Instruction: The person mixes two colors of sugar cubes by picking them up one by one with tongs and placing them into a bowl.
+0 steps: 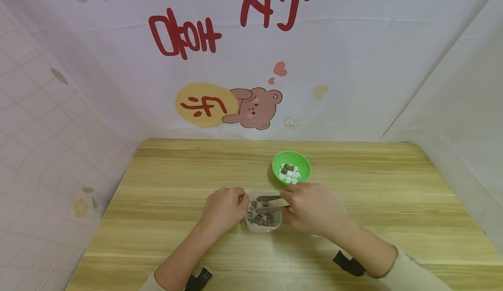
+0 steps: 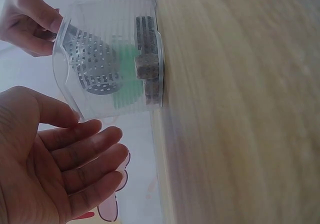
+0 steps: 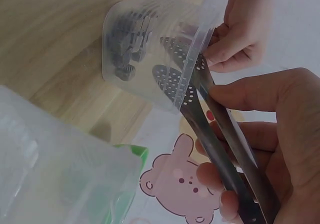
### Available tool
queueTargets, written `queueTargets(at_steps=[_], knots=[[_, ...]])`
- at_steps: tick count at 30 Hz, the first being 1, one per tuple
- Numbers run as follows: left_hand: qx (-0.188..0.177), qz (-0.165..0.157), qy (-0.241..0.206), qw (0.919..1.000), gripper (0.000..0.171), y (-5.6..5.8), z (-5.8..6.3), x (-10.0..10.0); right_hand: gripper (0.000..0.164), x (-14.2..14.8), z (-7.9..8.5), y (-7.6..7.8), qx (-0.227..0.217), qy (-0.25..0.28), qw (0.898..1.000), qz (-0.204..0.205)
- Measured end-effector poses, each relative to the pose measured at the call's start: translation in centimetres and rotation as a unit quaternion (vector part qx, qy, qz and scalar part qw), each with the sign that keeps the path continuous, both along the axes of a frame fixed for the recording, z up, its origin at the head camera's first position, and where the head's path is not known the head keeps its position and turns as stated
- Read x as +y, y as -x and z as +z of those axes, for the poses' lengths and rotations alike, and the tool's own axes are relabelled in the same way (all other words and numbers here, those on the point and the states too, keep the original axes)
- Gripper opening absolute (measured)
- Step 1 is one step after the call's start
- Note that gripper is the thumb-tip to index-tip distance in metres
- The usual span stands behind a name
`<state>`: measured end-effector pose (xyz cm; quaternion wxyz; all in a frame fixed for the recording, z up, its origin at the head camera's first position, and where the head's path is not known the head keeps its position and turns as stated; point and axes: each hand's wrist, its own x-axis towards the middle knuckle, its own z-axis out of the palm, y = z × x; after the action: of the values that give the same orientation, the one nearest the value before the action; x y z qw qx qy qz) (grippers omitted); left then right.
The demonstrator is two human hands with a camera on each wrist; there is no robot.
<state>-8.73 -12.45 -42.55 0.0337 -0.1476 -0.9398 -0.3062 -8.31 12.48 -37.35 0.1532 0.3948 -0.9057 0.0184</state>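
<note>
My left hand [image 1: 225,208] pinches the rim of a clear plastic container [image 2: 95,14] between thumb and index finger, its other fingers loosely extended. Several brown cubes [image 2: 146,65] lie on the container's bottom. With my right hand [image 1: 314,208] I hold metal tongs [image 3: 220,144] with perforated tips. The tips reach down inside the container and stand apart, above the cubes; I see no cube between them in the right wrist view. Just beyond the right hand is a green bowl [image 1: 292,156] holding several white cubes [image 1: 290,174] and a few brown ones.
A second clear container [image 3: 65,154] stands under and beside the right hand, mostly hidden in the head view; its contents are unclear. Two black straps [image 1: 349,265] show by the forearms. A white printed cloth [image 1: 334,64] hangs behind the wooden table [image 1: 188,164].
</note>
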Motion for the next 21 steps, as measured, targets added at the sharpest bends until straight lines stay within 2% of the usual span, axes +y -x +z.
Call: queueTargets(at_steps=[10,21], knots=[[-0.002,-0.003,0.000,1.0000,0.036,0.0,0.0,0.0,0.030,-1.2,0.3,0.2,-0.005,-0.043,0.999,0.011],[0.004,-0.005,0.000,1.0000,0.042,0.0,0.1,-0.1,0.025,-2.4,0.3,0.4,0.024,-0.083,0.996,0.020]])
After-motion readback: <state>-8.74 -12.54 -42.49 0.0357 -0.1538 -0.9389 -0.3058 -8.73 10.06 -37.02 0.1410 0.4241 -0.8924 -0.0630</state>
